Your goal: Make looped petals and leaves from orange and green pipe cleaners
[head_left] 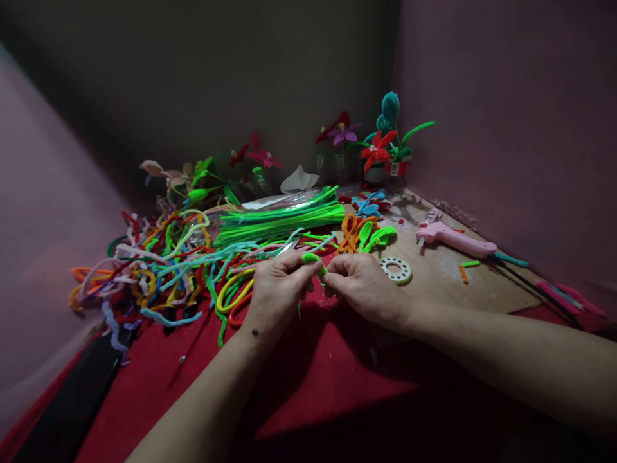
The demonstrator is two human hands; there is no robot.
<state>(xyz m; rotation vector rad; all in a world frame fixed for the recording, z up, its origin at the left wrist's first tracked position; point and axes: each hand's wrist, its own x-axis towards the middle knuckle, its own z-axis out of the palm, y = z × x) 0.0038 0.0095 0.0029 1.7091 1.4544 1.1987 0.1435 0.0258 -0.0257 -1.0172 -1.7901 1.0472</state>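
A short piece of bright green pipe cleaner (312, 258) is bent between my two hands, above the red cloth. My left hand (279, 283) pinches it from the left with thumb and forefinger. From the right, my right hand (361, 286) pinches its lower end, the fingertips almost touching those of the left. Part of the piece is hidden by my fingers. Scissor blades (288, 247) show just behind my left hand. Beyond my right hand lie green pipe-cleaner leaf loops (377, 236) and orange loops (351, 233). A round white disc with holes (396, 270) sits beside my right wrist.
Tangled coloured pipe cleaners (159, 270) cover the left side. Behind my hands is a bundle of green pipe cleaners (284, 215). A pink glue gun (453, 238) rests on a brown board (501, 283) at right. Pipe-cleaner flowers (377, 151) stand along the back.
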